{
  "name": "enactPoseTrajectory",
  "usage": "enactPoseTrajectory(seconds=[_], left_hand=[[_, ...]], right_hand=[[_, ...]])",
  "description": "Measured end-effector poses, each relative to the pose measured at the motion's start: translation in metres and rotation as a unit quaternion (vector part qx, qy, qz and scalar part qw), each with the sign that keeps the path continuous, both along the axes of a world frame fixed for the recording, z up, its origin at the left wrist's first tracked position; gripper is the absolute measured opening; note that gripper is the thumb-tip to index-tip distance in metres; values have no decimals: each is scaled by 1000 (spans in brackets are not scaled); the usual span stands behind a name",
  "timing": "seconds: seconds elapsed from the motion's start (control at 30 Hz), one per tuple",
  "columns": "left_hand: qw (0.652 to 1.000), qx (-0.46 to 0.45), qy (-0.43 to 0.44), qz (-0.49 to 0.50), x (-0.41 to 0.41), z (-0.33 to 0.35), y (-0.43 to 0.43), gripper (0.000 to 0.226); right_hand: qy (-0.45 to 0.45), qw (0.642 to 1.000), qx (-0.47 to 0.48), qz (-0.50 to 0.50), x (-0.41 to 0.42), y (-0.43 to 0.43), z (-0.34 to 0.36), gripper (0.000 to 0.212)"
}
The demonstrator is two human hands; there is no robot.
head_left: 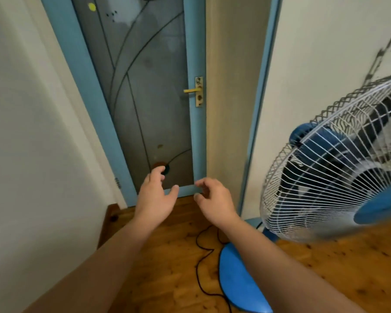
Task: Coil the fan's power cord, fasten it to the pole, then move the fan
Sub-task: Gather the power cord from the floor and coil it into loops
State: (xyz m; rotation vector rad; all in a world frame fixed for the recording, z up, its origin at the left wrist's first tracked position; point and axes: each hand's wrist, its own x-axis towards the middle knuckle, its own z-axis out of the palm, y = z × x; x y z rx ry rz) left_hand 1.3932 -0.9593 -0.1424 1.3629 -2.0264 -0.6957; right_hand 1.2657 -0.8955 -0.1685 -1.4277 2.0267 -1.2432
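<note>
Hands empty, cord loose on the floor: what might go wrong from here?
The power cord lies in loose loops on the wooden floor beside the fan base; a foot may snag it.
Its ends are out of view, so it may be plugged in; coiling could yank it.
The fan head sits high over that base, and neither left hand nor right hand steadies it; a tug may tip it.

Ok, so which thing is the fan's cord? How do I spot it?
Find the big blue and white pedestal fan on the right, then its round blue base on the wooden floor. Just left of the base, the power cord wiggles along the floor: it is the only thin black line there.
</note>
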Motion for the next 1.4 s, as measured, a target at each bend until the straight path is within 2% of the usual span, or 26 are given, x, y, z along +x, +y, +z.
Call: enactPoseTrajectory(seconds=[0.17, 0.43, 0.57, 0.73, 0.9, 1.03, 1.17, 1.27, 1.4], left_hand=[[1000, 8, -12, -26, -28, -29, 6, 59], [994, 69, -48, -76, -48, -110, 20, 55], [987, 89, -45, -127, -62, -175, 21, 50], [976, 114, -47, -177, -66, -298, 27, 43], [968, 140, -60, -200, -71, -451, 30, 37], [961, 148, -73, -221, -75, -548, 34, 31], [954, 157, -100, -236, -78, -660, 39, 21], [949, 164, -131, -234, -77, -725, 39, 17], [940, 178, -170, -237, -75, -774, 46, 16]], right_hand=[[22, 998, 48, -32, -27, 20, -40, 30], [40, 988, 128, -74, -38, 60, -116, 32], [41, 981, 140, -125, -38, 69, -179, 31], [14, 972, 148, -183, -31, 82, -292, 30], [5, 959, 160, -235, -27, 94, -444, 39], [-3, 956, 158, -245, -28, 95, -540, 28], [19, 955, 156, -253, -35, 91, -648, 26], [35, 953, 175, -245, -38, 94, -714, 27], [47, 946, 217, -235, -40, 108, -761, 26]])
